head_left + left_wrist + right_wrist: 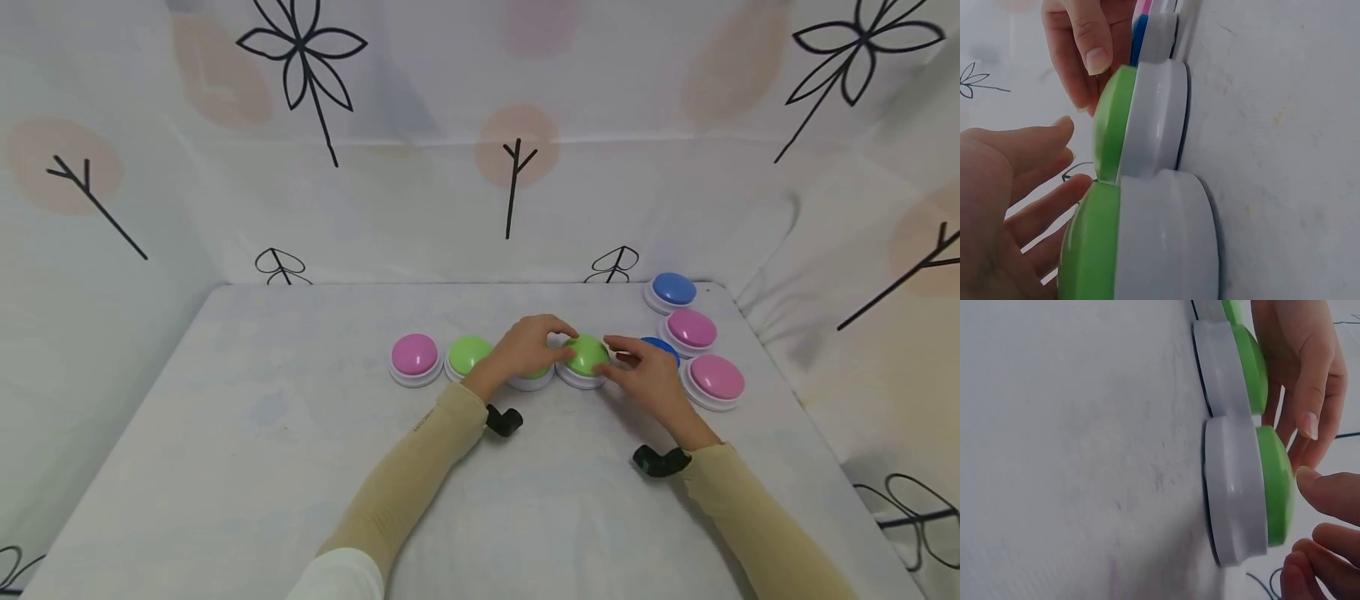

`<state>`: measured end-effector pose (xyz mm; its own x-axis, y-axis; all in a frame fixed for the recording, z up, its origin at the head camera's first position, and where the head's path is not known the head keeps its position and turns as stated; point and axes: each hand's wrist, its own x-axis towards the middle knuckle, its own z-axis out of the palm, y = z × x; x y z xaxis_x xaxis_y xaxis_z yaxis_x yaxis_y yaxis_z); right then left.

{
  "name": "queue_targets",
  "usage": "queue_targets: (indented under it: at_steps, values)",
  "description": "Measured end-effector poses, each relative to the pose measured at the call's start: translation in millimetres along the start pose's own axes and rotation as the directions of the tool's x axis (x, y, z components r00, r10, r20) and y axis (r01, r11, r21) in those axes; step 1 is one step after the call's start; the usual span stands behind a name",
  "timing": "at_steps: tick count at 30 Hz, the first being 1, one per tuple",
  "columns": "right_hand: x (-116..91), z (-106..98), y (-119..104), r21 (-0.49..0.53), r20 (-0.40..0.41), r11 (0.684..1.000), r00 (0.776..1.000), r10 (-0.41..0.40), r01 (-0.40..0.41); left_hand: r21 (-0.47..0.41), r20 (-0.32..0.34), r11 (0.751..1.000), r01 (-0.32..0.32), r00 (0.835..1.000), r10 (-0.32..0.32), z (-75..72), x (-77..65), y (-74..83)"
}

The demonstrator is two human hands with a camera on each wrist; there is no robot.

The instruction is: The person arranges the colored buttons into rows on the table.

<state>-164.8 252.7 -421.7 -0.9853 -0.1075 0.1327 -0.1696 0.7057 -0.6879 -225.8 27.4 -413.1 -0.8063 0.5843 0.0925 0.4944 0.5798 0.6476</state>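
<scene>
Both hands hover about a green dome push button (587,357) on a white round base, at the right end of a row. My left hand (525,346) reaches over a neighbouring green button (1166,237), its fingers loosely bent and apart, partly hiding that button. From the other side comes my right hand (648,379), fingers loosely spread. In the right wrist view its thumb tip lies close to the dome of the green button (1279,487); whether it touches cannot be told. Neither hand grips anything. The green buttons' bases stand side by side in the left wrist view.
Leftward in the row are another green button (468,354) and a pink one (414,356). Behind the right hand a blue button (662,346) is partly hidden. Along the right edge stand a blue button (673,289) and pink buttons (692,328) (717,377). Patterned cloth (420,192) surrounds the white table (262,467).
</scene>
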Motion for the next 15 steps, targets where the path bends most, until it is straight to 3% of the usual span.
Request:
queue_targets:
  at_steps: [10, 15]
  values:
    - [-8, -27, 15, -0.020, -0.079, 1.000, 0.997, 0.013, -0.015, -0.107, -0.004, 0.989, -0.101, 0.995, 0.101, 13.8, 17.7, 12.3]
    - [-15, -39, 21, -0.030, -0.107, 0.997, 0.992, 0.065, -0.069, -0.136, -0.001, 0.983, -0.124, 0.992, 0.125, 22.0, 25.5, 18.7]
